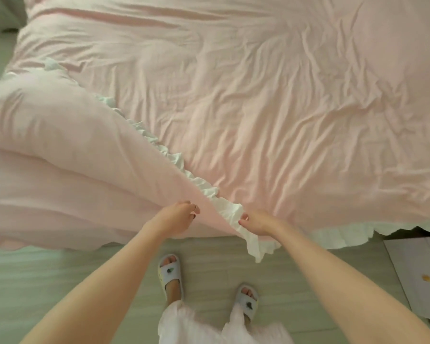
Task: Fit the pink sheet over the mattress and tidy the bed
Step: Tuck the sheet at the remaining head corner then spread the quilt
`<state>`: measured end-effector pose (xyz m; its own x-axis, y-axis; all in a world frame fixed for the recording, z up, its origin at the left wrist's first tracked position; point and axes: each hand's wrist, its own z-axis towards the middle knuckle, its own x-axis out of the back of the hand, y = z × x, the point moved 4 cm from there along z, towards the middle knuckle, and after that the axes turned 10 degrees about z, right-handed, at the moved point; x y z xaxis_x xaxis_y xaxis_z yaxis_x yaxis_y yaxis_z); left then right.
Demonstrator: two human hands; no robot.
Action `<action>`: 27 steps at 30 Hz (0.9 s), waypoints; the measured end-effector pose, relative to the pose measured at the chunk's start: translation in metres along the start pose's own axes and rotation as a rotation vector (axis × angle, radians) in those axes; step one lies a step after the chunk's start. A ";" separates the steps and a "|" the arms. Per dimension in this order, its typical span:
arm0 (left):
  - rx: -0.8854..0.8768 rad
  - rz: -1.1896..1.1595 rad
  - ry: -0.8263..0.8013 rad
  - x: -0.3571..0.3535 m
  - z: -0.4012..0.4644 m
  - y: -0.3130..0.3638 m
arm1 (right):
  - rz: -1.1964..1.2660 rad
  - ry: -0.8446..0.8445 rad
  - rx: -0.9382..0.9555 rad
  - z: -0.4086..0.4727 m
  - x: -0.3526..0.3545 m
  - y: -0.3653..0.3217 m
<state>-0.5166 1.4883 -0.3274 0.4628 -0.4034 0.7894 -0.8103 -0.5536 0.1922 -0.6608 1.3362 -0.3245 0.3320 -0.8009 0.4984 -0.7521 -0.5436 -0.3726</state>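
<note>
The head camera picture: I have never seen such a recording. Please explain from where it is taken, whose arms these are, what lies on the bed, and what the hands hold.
There is no machine here. A person wears one camera on the head, looking down, so the arms and the slippers are their own. The bed carries a wrinkled pink sheet. On its left part lies a folded-over pink cover with a white ruffle along its edge. The left hand grips the pink cloth; the right hand pinches the ruffle near the bed's edge. A flat board lies on the floor at right.

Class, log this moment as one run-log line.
left hand: grips pink sheet | right hand: grips white ruffle | sheet: wrinkled, corner folded over
</note>
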 end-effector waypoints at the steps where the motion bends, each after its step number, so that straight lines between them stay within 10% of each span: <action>1: 0.009 0.003 0.021 0.010 -0.001 -0.021 | 0.017 0.035 0.016 0.006 0.006 -0.020; 15: 0.226 0.241 0.069 0.103 0.027 -0.373 | 0.137 0.303 0.096 0.215 0.038 -0.314; 21: 0.104 0.202 0.019 0.095 0.039 -0.418 | 0.738 0.280 0.014 0.263 0.033 -0.354; 27: 0.119 0.132 0.334 0.145 0.047 -0.424 | 0.741 0.215 0.103 0.235 -0.005 -0.372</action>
<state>-0.0890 1.6308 -0.3216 0.1988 -0.2279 0.9532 -0.7988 -0.6012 0.0228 -0.2490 1.4833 -0.3719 -0.3621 -0.9038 0.2282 -0.6743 0.0850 -0.7336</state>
